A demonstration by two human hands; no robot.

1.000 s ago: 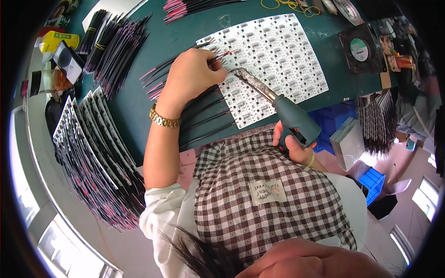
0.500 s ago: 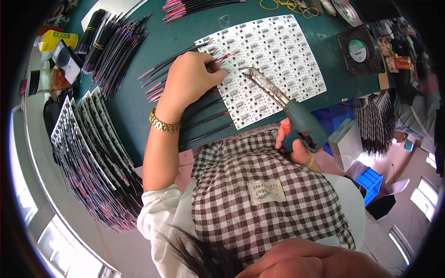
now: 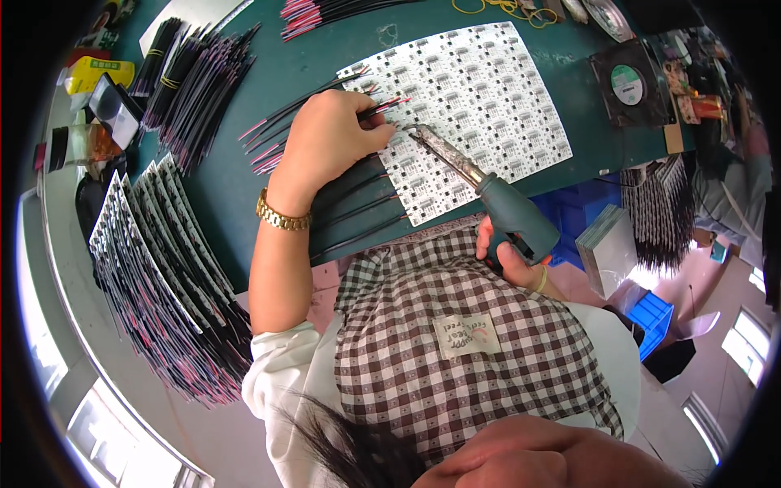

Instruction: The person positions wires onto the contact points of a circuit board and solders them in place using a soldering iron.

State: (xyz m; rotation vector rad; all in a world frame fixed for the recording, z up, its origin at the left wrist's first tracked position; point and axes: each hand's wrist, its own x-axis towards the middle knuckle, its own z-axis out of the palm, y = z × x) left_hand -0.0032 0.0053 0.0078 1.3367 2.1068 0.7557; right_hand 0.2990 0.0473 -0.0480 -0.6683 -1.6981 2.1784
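A white sheet of printed circuit boards (image 3: 488, 98) lies on the green tabletop, tilted a little. Across its left edge, my left hand (image 3: 329, 138) is closed on a small bunch of black and red wires (image 3: 389, 106), whose bared ends point right over the sheet. Other black wires (image 3: 358, 237) reach the sheet's lower left edge. In my right hand (image 3: 518, 262) is a dark green soldering gun (image 3: 525, 215), my fingers wrapped round its handle. Its metal tip is just right of my left fingertips, over the sheet; I cannot tell whether it touches a wire.
Bundled black wires (image 3: 199, 93) lie at the back left. Wired board sheets (image 3: 167, 252) stand in a stack at the left. More red and black wires (image 3: 325, 16) lie at the back. A solder wire spool (image 3: 626, 84) sits at the right, with blue bins (image 3: 651, 321) below the table.
The soldering gun in my right hand has moved left, bringing its tip closer to my left fingers. My left hand keeps its hold on the wires, nearly still.
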